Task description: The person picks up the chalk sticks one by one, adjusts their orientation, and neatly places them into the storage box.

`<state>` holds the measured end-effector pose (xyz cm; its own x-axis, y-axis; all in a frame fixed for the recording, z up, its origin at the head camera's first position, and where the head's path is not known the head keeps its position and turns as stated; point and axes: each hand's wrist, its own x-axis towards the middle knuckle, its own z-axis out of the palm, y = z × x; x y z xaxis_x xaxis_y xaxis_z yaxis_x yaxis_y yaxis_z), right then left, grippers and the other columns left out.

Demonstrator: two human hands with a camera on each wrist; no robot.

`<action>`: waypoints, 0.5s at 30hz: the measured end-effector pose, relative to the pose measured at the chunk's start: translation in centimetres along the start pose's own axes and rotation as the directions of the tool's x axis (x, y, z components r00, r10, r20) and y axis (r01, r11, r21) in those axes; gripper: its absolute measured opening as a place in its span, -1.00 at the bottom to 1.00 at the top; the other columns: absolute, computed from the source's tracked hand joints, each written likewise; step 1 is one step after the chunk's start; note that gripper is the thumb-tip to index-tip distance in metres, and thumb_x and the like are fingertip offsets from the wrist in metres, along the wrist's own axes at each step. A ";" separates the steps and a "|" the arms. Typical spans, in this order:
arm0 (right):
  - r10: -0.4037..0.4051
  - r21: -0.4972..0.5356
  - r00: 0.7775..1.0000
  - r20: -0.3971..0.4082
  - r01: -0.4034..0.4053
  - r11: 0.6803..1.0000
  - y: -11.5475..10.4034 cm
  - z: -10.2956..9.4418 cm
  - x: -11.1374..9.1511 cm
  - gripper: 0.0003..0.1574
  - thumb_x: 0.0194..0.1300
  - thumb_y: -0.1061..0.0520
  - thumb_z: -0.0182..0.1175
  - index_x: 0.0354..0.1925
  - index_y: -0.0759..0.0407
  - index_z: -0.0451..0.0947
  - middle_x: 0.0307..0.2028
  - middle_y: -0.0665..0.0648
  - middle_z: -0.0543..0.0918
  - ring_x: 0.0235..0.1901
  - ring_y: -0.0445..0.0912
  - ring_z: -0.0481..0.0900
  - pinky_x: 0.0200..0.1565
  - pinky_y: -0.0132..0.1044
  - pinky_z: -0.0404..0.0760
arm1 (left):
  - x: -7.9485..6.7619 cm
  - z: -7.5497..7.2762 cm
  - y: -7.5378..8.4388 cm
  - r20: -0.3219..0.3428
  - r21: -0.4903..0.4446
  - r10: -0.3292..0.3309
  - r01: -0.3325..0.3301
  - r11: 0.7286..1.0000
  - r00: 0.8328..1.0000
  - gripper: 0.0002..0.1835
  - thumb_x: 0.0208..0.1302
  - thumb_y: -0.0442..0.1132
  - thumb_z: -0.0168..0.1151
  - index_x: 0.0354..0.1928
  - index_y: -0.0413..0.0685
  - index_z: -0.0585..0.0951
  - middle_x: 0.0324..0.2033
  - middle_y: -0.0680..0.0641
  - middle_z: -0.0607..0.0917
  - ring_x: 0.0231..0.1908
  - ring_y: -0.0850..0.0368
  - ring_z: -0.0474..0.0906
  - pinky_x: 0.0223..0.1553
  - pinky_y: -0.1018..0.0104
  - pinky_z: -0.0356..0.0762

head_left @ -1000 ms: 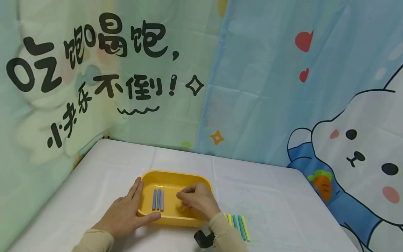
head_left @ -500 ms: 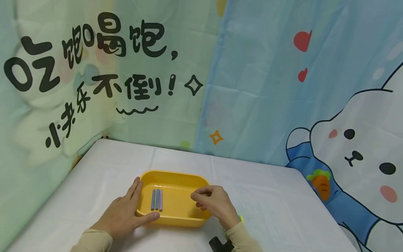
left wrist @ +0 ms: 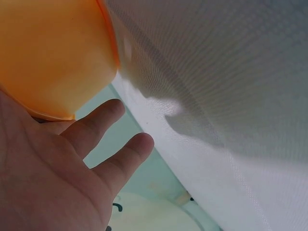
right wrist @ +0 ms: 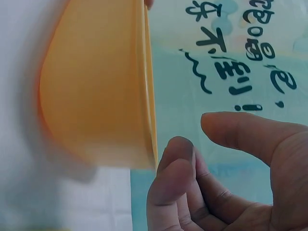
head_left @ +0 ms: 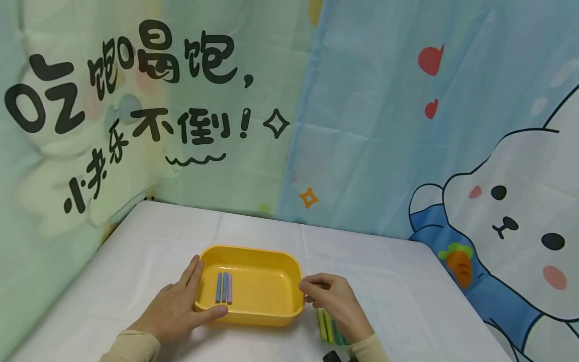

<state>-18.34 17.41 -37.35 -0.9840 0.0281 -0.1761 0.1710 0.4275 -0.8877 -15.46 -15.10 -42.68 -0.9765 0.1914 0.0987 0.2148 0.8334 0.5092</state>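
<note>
A yellow tray [head_left: 264, 289] sits on the white table, and three thin blue and purple sticks [head_left: 224, 288] lie side by side in its left part. My left hand [head_left: 176, 306] rests against the tray's left end with fingers straight and the thumb along the front rim. Close by the right end is my right hand [head_left: 335, 301]; the right wrist view shows its thumb and bent fingers apart, holding nothing, beside the tray wall [right wrist: 96, 86]. Under that hand, several yellow and green sticks [head_left: 322, 326] lie on the table, partly hidden by the hand and wrist.
White cloth [head_left: 253, 226] covers the table. Behind it hangs a printed curtain [head_left: 362, 125] with dark lettering and a cartoon rabbit. A black object [head_left: 332, 357] shows at the right wrist by the lower edge of the view.
My right hand has moved right, from over the inside of the tray to beyond its right rim. The left hand and the three sticks in the tray have stayed in place.
</note>
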 end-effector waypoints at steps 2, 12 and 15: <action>0.014 -0.021 1.000 -0.018 -0.015 1.000 0.3 -0.5 0.0 -0.52 0.27 -0.05 0.40 -0.02 0.29 0.69 -0.21 0.14 0.73 -0.30 -0.03 0.63 -0.16 -0.09 0.68 | 0.0 0.0 0.0 0.004 0.003 0.001 -0.002 1.000 1.000 0.29 0.18 0.57 0.09 0.60 -0.28 -0.06 0.59 -0.21 -0.05 0.28 -0.28 0.44 0.26 -0.24 0.35; 0.060 -0.117 0.992 -0.113 -0.073 0.990 2.9 -3.4 -0.1 -0.48 0.25 -0.08 0.40 -0.02 0.31 0.68 -0.23 0.13 0.74 -0.33 -0.05 0.64 -0.23 -0.13 0.70 | 0.1 0.2 0.0 -0.001 0.006 -0.005 0.005 1.000 1.000 0.30 0.16 0.59 0.09 0.60 -0.26 -0.05 0.60 -0.19 -0.05 0.24 -0.33 0.46 0.24 -0.25 0.38; 0.085 -0.143 0.987 -0.133 -0.104 0.984 3.8 -4.1 -0.2 -0.49 0.28 -0.04 0.39 0.00 0.34 0.66 -0.24 0.13 0.74 -0.33 -0.05 0.65 -0.24 -0.15 0.71 | 0.1 0.2 0.0 -0.001 0.009 -0.008 0.008 1.000 1.000 0.30 0.16 0.59 0.09 0.60 -0.25 -0.05 0.60 -0.18 -0.05 0.23 -0.34 0.46 0.24 -0.25 0.39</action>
<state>-17.68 22.78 -38.94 -0.9639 0.1844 -0.1922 0.2631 0.5474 -0.7945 -15.54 -15.01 -42.86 -0.9783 0.1843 0.0950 0.2069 0.8395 0.5025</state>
